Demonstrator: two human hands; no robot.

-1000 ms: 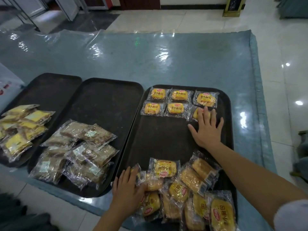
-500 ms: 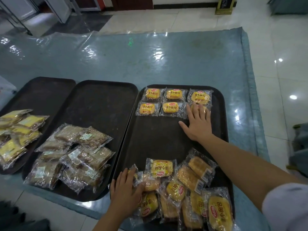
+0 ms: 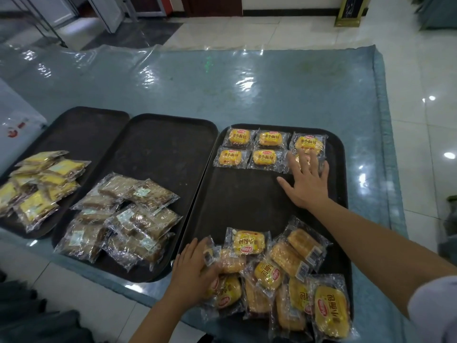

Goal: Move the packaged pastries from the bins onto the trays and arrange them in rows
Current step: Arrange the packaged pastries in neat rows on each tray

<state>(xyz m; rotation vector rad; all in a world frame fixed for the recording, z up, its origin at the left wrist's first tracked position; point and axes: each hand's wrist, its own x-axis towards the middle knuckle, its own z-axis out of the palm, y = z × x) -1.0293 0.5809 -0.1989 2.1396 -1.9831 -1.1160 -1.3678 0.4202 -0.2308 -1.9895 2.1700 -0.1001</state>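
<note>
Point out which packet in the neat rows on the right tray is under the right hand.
The second row's right-end packet: the right hand lies flat across it; the other five are uncovered.
</note>
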